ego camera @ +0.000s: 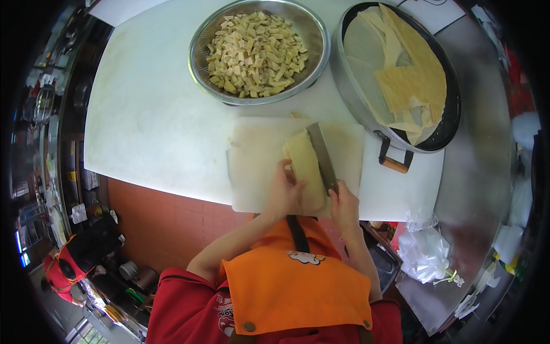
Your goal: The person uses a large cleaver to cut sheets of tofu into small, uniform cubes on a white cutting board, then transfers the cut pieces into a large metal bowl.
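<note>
A pale yellow stack of layered sheets, probably tofu skin [306, 165], lies lengthwise on a white cutting board [258, 172]. My left hand [288, 187] rests at its left side, thumb and fingers against the stack. My right hand [343, 202] grips a cleaver [323, 161] by its handle; the blade lies along the stack's right edge. Beyond the board stands a perforated steel colander [195, 71] heaped with small pale diced pieces [258, 53]. To its right, a large round metal pan [350, 92] with a wooden-gripped handle holds thin yellowish sheets [408, 86].
The board lies on a larger white worktop [163, 107]. A steel surface [472, 129] runs along the right, with a clear plastic bag [423, 253] near its front. Shelves with kitchen items are at the left, and another person [66, 275] is at lower left.
</note>
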A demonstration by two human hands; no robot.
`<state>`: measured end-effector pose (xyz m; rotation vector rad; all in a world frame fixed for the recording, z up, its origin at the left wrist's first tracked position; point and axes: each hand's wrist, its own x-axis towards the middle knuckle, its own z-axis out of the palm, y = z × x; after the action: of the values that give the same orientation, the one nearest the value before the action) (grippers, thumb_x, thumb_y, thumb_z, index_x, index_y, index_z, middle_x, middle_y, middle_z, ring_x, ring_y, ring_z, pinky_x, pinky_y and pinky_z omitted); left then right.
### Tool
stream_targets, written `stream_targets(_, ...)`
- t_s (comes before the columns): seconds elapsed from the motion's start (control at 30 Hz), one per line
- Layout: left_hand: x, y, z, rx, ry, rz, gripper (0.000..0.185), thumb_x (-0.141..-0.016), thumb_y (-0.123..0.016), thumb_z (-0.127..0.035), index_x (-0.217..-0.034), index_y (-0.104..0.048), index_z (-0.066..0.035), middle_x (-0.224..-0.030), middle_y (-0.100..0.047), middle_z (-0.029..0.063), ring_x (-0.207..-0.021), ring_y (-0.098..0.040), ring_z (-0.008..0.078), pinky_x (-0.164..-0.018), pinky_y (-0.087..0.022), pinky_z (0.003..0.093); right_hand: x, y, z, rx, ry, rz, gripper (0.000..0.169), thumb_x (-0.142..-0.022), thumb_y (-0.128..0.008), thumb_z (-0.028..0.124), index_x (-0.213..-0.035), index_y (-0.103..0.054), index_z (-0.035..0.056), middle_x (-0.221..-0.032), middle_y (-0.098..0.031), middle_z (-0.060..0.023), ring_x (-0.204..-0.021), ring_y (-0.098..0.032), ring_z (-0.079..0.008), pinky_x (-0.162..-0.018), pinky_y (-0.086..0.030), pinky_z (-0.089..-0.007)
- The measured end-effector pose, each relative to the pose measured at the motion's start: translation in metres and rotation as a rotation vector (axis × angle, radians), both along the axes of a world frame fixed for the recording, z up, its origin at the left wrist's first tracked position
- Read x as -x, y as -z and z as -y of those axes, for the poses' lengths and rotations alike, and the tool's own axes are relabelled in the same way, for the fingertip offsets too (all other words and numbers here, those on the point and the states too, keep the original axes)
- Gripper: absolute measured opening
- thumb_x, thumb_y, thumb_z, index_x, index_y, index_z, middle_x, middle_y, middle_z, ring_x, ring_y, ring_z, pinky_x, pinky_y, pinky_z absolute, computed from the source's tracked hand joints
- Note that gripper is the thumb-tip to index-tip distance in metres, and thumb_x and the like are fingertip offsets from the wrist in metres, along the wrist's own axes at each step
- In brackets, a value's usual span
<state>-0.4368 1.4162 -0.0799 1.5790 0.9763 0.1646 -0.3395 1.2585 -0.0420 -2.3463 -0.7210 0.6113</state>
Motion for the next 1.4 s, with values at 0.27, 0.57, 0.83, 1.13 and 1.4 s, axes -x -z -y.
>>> stream_targets(0.27,0.014,0.025,-0.005,0.051,-0.031,0.074,0.051,-0.079,-0.07,0.001,-0.123,-0.043,-0.002,-0.08,-0.058,0.0069,-0.076,-0.061,0.0156,-0.066,-0.051,0.0299,0.0,-0.001,0.001,-0.016,0.009,-0.059,0.025,-0.094,-0.056,0.011,-0.116,-0.05,0.001,-0.092,-0.064,-0.0272,-0.083,-0.062,-0.0488,-0.07,-0.049,-0.0544)
stream_targets(0.57,-0.017,-0.01,-0.045,-0.917,0.465,0.363,0.023,-0.074,-0.069,-0.001,-0.095,-0.059,-0.003,-0.107,-0.06,0.01,-0.102,-0.057,0.0303,-0.086,-0.048,0.039,-0.001,-0.023,-0.015,0.104,0.033,-0.039,0.023,-0.095,-0.055,0.011,-0.115,-0.05,0.0009,-0.089,-0.065,-0.0286,-0.084,-0.062,-0.0502,-0.071,-0.048,-0.0552)
stream_targets(0.83,-0.037,0.018,-0.082,-0.887,0.789,0.507,0.022,-0.073,-0.067,-0.007,-0.093,-0.059,-0.004,-0.109,-0.061,0.0097,-0.105,-0.055,0.03,-0.088,-0.044,0.0396,0.003,-0.053,-0.027,0.367,-0.118,-0.11,0.025,-0.095,-0.052,0.009,-0.115,-0.041,-0.001,-0.099,-0.063,-0.0305,-0.086,-0.062,-0.0512,-0.073,-0.049,-0.0561)
stream_targets(1.13,-0.034,0.034,-0.077,-0.777,0.734,0.587,0.028,-0.07,-0.065,-0.007,-0.096,-0.058,-0.004,-0.108,-0.06,0.0099,-0.104,-0.055,0.03,-0.09,-0.042,0.0406,-0.008,-0.027,-0.065,0.376,-0.158,-0.085,0.028,-0.091,-0.051,0.002,-0.115,-0.038,-0.005,-0.097,-0.061,-0.0324,-0.086,-0.063,-0.0502,-0.074,-0.05,-0.0555)
stream_targets(1.4,-0.034,0.039,-0.078,-0.812,0.751,0.557,0.024,-0.073,-0.063,-0.007,-0.095,-0.057,-0.003,-0.11,-0.06,0.0117,-0.106,-0.054,0.0311,-0.091,-0.041,0.0411,-0.019,-0.034,-0.073,0.365,-0.19,-0.101,0.04,-0.083,-0.059,0.0,-0.117,-0.037,-0.0058,-0.095,-0.062,-0.0325,-0.085,-0.064,-0.0496,-0.074,-0.051,-0.0547)
